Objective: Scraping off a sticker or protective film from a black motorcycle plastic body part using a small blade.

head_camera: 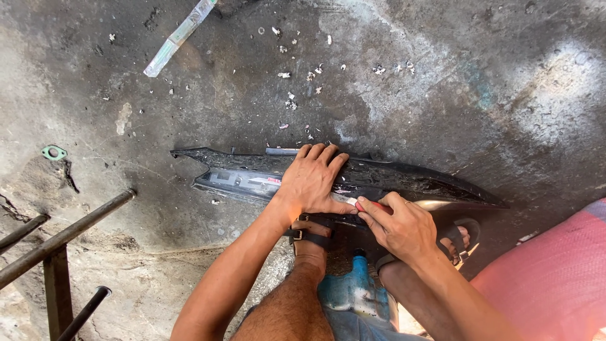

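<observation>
A long black plastic body panel [416, 180] lies across the stained concrete floor, with a silver-grey strip along its near left side. My left hand [312, 180] presses flat on top of the panel, fingers spread. My right hand [404, 227] grips a small red-handled tool [372, 204] whose pale tip touches the panel's near edge beside my left thumb. My sandalled feet [312, 239] sit just below the panel.
A blue-green power tool [356, 293] lies between my legs. Dark metal bars of a frame [63, 237] stand at the lower left. A pink sack [555, 278] fills the lower right. A pale strip [177, 39], a green washer [53, 152] and small white chips litter the floor.
</observation>
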